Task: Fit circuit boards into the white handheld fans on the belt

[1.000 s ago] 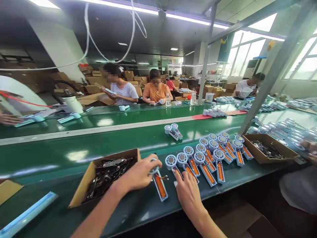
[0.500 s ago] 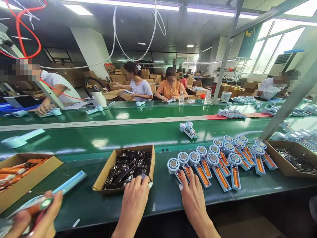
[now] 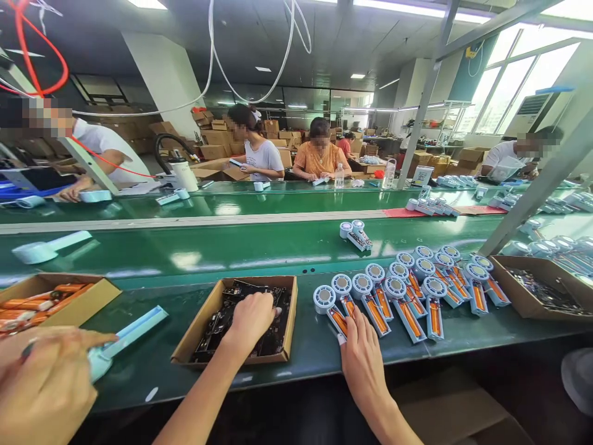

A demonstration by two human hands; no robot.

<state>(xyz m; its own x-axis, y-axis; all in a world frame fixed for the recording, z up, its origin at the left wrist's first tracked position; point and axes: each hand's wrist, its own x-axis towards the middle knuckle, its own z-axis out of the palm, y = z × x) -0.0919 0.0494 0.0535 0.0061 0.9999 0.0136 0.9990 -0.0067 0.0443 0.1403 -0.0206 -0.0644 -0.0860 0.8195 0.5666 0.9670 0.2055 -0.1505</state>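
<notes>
My left hand [image 3: 252,318] is in a cardboard box [image 3: 293,321] of dark circuit boards [image 3: 210,327]. Its fingers are curled down among the boards and their tips are hidden, so I cannot tell what is between them. With thumb and fingers, my right hand [image 3: 364,349] grips the handle of a light-blue fan housing [image 3: 324,300], the leftmost of a cluster on the bench. Round vented heads and orange batteries in the handles mark the neighbouring fan housings [image 3: 395,288].
At left, another person's hands [image 3: 50,377] work over a light-blue housing [image 3: 139,327], near a box of orange batteries [image 3: 99,300]. A green conveyor [image 3: 259,244] runs behind, with two fan housings [image 3: 356,235] on it. A second box of boards [image 3: 514,296] stands right, near a metal post [image 3: 523,191].
My left hand has moved up from the box's near right corner to over its middle. My right hand has stayed at the leftmost fan housing. The neighbour's hands have shifted.
</notes>
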